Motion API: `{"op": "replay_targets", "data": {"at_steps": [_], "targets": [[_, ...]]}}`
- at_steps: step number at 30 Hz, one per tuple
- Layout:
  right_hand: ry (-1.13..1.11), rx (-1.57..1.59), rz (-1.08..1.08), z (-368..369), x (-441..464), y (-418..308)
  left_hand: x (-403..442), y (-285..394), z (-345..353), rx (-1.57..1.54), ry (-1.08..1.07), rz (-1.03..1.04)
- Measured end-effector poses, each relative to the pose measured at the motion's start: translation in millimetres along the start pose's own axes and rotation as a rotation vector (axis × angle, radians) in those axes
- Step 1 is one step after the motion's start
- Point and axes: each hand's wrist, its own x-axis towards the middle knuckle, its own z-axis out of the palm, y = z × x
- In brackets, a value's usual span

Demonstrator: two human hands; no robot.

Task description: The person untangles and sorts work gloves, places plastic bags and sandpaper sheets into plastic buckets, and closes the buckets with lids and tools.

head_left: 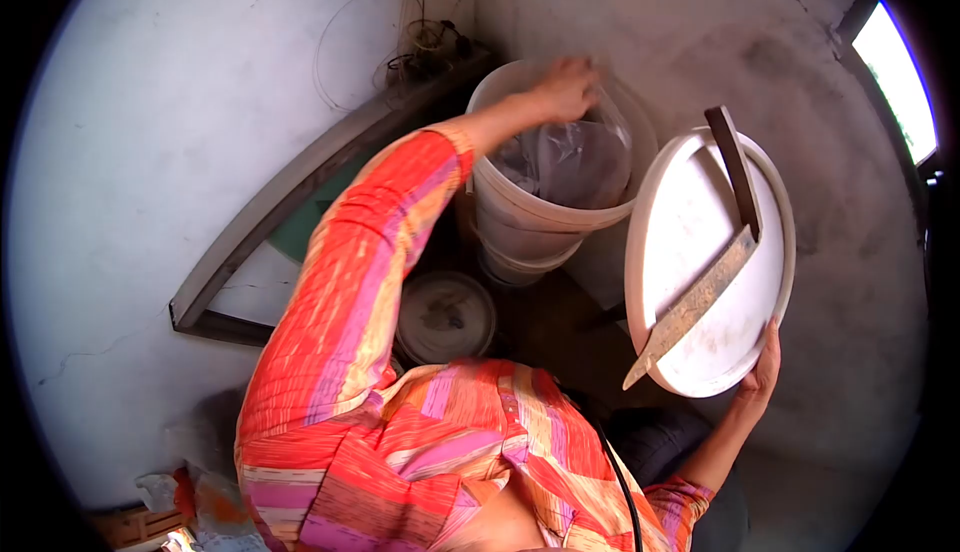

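My left hand (570, 90) is over the mouth of a tall white plastic bucket (545, 214), its fingers smeared by motion. Inside the bucket lies a clear plastic bag (580, 157); its contents are hard to make out. My right hand (762, 367) grips the lower edge of a round white lid (700, 242), held tilted to the right of the bucket. Across the lid's face rests an angled tool (700, 297), with a dark straight arm and a worn, rust-spotted flat arm meeting at a corner.
A round lidded container (446, 317) stands on the floor below the bucket. A dark frame (290, 187) leans against the left wall, with tangled wire (425, 42) at its top. Plastic bags (215, 507) and a wooden crate (140, 524) lie at lower left.
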Motion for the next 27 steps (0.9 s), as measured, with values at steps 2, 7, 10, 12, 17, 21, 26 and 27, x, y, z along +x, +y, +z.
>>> {"op": "replay_targets", "data": {"at_steps": [2,7,10,12,17,21,26,27], "targets": [[0.02,-0.011,0.001,4.1,-12.7,-4.9,9.2,8.1,55.9,-0.08,-0.627,-0.021],[0.05,-0.078,-0.046,7.5,-7.5,-5.7,-2.8,33.1,104.9,-0.201,-0.479,0.124],[-0.004,-0.213,-0.081,20.9,-5.1,-22.2,-11.4,52.5,71.6,-0.38,-0.483,0.298],[0.002,-0.283,-0.033,29.6,8.9,-23.2,-40.1,57.2,49.6,-0.399,-0.424,0.25],[-0.097,-0.255,-0.108,38.1,79.0,-1.1,-53.6,90.7,-33.0,0.156,-0.456,-0.164],[-0.102,-0.194,-0.054,37.6,163.0,24.1,-83.1,47.1,8.6,-0.541,0.113,-0.366],[-0.059,-1.037,-0.046,62.6,229.6,41.2,-93.8,50.9,29.3,-1.147,0.063,-0.691],[-0.09,-1.187,-0.186,65.6,229.5,43.0,-94.2,56.3,34.1,-1.168,0.061,-0.704]]}}
